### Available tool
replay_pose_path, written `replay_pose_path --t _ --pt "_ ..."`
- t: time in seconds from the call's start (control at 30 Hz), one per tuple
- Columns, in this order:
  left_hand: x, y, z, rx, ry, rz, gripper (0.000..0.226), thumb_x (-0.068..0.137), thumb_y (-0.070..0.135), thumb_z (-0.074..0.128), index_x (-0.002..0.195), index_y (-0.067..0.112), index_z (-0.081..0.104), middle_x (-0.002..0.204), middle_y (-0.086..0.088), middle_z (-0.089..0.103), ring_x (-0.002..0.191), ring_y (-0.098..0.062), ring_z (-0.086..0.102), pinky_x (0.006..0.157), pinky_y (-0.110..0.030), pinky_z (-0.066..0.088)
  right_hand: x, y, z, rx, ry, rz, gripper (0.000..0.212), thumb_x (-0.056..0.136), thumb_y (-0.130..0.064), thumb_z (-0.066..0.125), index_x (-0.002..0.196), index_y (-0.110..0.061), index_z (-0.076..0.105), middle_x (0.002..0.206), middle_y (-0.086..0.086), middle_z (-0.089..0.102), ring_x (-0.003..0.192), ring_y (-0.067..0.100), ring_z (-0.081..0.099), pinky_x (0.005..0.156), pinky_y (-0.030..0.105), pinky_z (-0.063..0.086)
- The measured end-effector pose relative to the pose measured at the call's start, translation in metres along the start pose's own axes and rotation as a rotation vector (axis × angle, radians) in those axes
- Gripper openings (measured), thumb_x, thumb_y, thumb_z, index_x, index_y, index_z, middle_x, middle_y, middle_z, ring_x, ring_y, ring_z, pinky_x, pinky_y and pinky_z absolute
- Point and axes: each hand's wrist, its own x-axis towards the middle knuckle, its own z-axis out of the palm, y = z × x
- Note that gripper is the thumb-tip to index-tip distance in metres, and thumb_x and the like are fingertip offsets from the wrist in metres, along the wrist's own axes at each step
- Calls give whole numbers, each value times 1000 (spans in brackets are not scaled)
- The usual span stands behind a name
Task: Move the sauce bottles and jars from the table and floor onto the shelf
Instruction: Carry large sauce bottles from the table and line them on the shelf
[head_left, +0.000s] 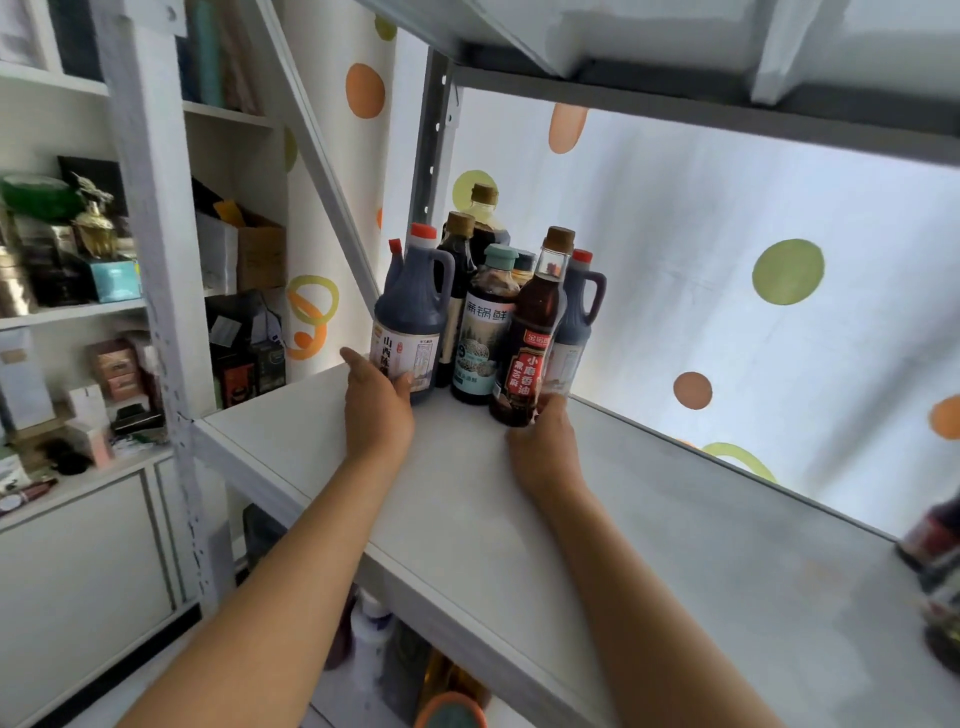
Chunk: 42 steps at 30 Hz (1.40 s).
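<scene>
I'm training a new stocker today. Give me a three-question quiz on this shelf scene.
1. True or false: the right hand holds the sesame oil bottle near its base.
2. Which bottle does the left hand touch? A) teal-capped bottle B) red-capped vinegar jug
3. Fill in: the bottles stand clustered in the shelf board's back ____ corner.

Key: 1 true; 2 B; 3 left.
</scene>
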Motion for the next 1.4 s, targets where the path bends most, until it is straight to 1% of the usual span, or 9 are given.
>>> replay_pose_path --t 0.1,0.23,0.3,0.47,0.57,0.63,0.8,1.0,1.4 --pt "-25 7 -15 142 -32 -73 79 97 15 55 152 -1 1 149 -23 36 133 -39 42 107 -45 37 -26 0 -6 -280 -148 -62 41 97 -18 52 134 -7 40 138 14 51 126 34 49 99 36 41" --pt "-65 8 -39 590 -228 143 36 99 22 45 127 1 48 127 -19 55 120 -34 50 102 -42 39 -58 -4 -16 -551 -359 -187 47 104 -37 35 142 -10 41 152 11 40 143 25 34 118 37 24" --pt "-88 8 -52 726 -312 219 31 100 25 37 116 5 55 125 -13 58 119 -29 50 110 -44 31 -78 -6 -22 -568 -453 -228 55 106 -41 27 153 -13 30 163 7 24 151 21 18 124 39 11" --pt "-165 8 -85 832 -342 344 38 105 27 23 129 14 50 145 -4 44 137 -19 34 117 -45 17 -138 -14 -36 -565 -599 -424 57 107 -41 19 158 -15 16 167 4 9 154 16 5 124 39 2" --pt "-218 5 -111 964 -300 367 47 104 25 31 149 11 27 160 -5 22 149 -20 13 120 -45 12 -178 -18 -45 -524 -604 -603 54 108 -37 19 158 -16 18 167 4 11 154 16 5 125 38 3" --pt "-256 4 -131 1067 -250 327 58 103 27 31 154 10 10 164 -6 5 151 -21 -1 122 -43 5 -213 -18 -51 -460 -588 -709 53 108 -36 19 158 -16 17 167 3 12 154 15 6 125 36 2" --pt "-350 -3 -189 1224 -101 149 61 103 22 28 155 10 -2 163 -6 -10 150 -20 -12 122 -44 -1 -306 -21 -47 -409 -622 -933 54 109 -33 16 159 -16 10 167 2 6 154 15 -1 124 35 -4" --pt "-458 -21 -282 1305 39 -124 68 100 16 39 155 9 -1 163 -7 -5 150 -22 -8 122 -43 -1 -417 -55 -31 -275 -786 -1099 54 109 -32 18 158 -10 10 167 6 6 154 17 0 124 34 -4" --pt "-712 -66 -452 1197 359 -634 57 105 22 26 155 8 1 163 -6 -5 150 -21 -6 122 -44 1 -692 -84 -18 -86 -1089 -1446 54 108 -28 26 157 -7 17 166 9 14 154 20 8 123 35 0"
